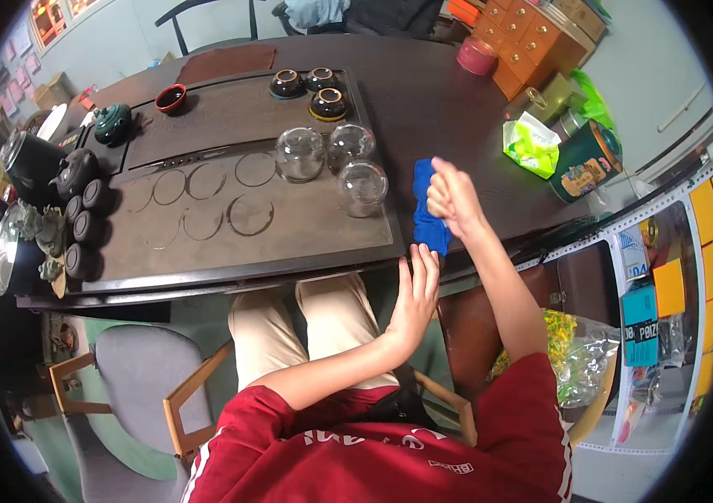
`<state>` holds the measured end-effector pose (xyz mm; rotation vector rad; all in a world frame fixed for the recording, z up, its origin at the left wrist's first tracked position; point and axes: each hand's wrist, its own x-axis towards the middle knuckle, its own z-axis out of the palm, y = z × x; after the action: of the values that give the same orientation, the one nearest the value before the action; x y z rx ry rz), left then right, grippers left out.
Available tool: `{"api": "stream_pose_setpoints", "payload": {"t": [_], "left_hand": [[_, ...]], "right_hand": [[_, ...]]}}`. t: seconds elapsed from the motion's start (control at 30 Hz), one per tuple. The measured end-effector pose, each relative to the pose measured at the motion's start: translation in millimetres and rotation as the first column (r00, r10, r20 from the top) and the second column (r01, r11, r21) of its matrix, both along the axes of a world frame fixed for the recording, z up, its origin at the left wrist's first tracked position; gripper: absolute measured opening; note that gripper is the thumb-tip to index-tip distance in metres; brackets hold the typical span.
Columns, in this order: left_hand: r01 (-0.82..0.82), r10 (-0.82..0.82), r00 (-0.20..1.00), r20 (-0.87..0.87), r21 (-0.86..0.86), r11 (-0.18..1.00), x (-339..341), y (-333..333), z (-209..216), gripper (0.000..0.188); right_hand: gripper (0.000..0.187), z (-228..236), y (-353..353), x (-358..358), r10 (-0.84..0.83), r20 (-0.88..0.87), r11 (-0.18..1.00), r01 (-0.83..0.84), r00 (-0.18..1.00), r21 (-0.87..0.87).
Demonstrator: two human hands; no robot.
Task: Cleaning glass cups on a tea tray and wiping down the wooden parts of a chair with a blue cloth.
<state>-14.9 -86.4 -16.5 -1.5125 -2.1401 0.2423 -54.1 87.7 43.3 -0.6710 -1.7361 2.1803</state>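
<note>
A folded blue cloth (423, 178) lies in a narrow strip on the dark table, just right of the tea tray. My left hand (415, 298) reaches to its near end, with straight fingers whose tips touch the cloth by the table edge. Over the cloth's right side is my right hand (454, 201), curled into a fist; nothing shows sticking out of it. Whether that fist presses on the cloth or hovers over it, I cannot tell. Three clear round glass cups (365, 186) stand upside down on the tray's right part, left of the cloth.
Ring marks cover the wooden tea tray (289, 239). Three dark bowls (328, 105) rest upside down behind the glasses; a red-rimmed bowl (171, 99) is further left. Teapots (78, 172) and figurines line the left side. Rightward are a tissue pack (531, 144) and green tin (584, 163).
</note>
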Motion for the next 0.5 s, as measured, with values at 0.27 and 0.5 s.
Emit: {"api": "stream_pose_setpoints", "payload": {"t": [0.27, 0.5], "left_hand": [[0.094, -0.203, 0.935, 0.290, 0.348, 0.933, -9, -6, 32, 0.036], [-0.220, -0.792, 0.219, 0.569, 0.820, 0.528, -32, 63, 67, 0.045]], "right_hand": [[0.054, -11, 39, -30, 0.094, -0.199, 0.994, -0.102, 0.975, -0.032], [0.056, -5, 43, -32, 0.182, -0.220, 0.975, -0.206, 0.958, -0.089]]}}
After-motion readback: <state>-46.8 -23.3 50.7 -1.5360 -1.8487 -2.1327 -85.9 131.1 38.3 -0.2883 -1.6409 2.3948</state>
